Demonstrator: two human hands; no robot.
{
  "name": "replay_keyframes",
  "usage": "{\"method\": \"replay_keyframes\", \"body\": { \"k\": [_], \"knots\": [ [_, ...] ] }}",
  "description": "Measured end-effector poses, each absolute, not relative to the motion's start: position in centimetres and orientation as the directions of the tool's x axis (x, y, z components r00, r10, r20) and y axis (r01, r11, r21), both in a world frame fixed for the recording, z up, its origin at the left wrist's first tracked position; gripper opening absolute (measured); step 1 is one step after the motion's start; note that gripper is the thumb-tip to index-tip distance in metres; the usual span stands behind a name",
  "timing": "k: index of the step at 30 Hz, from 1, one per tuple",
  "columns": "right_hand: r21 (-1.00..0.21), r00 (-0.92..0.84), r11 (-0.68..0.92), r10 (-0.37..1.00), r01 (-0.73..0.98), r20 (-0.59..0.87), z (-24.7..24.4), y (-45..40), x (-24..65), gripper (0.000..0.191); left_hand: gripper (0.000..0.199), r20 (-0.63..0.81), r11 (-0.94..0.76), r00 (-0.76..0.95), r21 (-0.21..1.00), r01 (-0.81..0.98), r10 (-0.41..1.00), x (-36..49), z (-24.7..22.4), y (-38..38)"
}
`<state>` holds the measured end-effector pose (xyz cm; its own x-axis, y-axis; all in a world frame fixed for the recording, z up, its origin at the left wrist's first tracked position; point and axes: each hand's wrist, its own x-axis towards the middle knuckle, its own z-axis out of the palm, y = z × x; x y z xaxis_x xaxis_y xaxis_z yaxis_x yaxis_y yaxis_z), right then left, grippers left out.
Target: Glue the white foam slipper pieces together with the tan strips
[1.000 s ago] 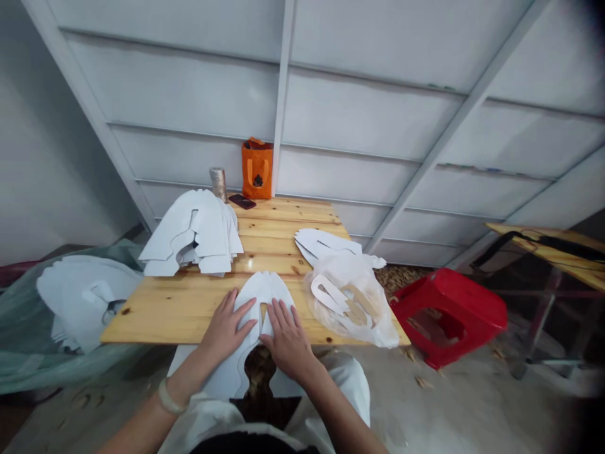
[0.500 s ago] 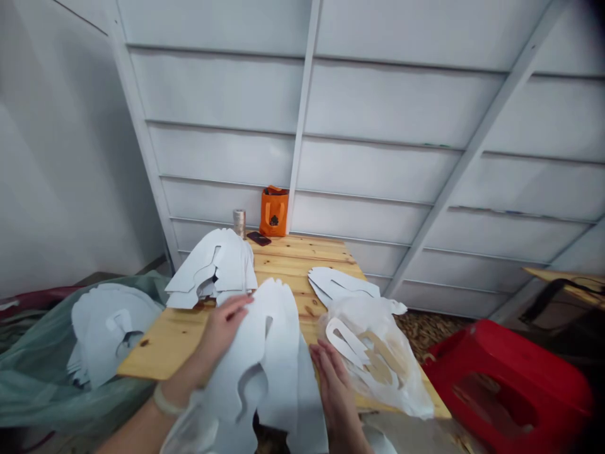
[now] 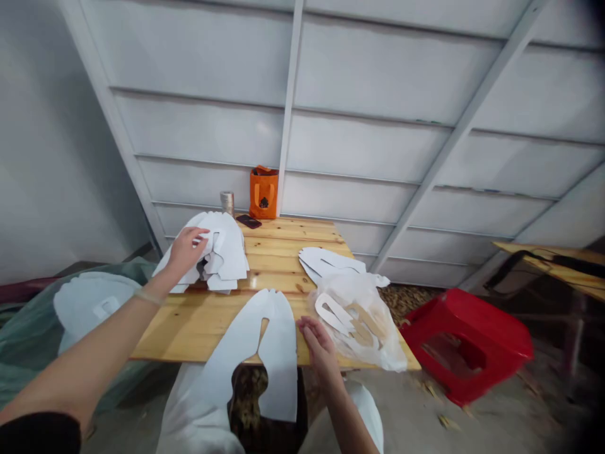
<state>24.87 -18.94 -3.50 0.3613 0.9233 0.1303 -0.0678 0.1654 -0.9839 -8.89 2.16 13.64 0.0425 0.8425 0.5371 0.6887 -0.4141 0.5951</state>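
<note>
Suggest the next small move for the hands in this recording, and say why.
Probably the left hand should lift the top piece off the stack of white cut-out card shapes, since it already rests on that stack. The right hand sits beside the clear plastic bag, so it seems less ready for that piece.

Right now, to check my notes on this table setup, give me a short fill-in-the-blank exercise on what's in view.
The left hand touches a stack of white cutouts, and its wrist wears a pale ____.
The right hand sits beside a clear plastic ____ with cutouts in it.
An orange tote bag stands at the far edge of the wooden table, near a dark ____.
On the floor to the table's right, a red ____ lies tipped on its side.

Missing words: bracelet; bag; phone; stool.
</note>
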Motion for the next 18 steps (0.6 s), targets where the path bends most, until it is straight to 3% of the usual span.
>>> {"method": "replay_keyframes", "body": {
  "k": [3,5,7,12,18],
  "knots": [
    [-0.981,0.356,0.189,0.914,0.048,0.194,-3.3,-19.8,24.5,0.03,0.028,0.48,-0.532,0.271,0.574,0.622,0.834,-6.3,8.5,-3.6],
    [-0.971,0.361,0.184,0.905,0.149,0.227,-3.1,-20.5,24.4,0.026,0.031,0.377,-0.676,0.568,0.507,0.535,0.732,-5.1,4.6,-7.2],
    [-0.945,0.368,0.177,0.889,0.275,0.273,-2.7,-21.1,24.8,0.026,0.03,0.279,-0.743,0.717,0.464,0.481,0.639,-4.4,0.9,-9.9],
    [-0.838,0.416,0.083,0.839,0.54,0.351,-1.8,-20.2,29.0,0.026,0.038,0.273,-0.696,0.648,0.408,0.591,0.711,-2.7,-4.6,-13.7],
    [-0.701,0.397,-0.082,0.868,0.708,0.298,-1.8,-17.6,33.2,0.018,0.04,0.297,-0.633,0.559,0.385,0.672,0.774,-0.5,-4.7,-15.9]
  ]
}}
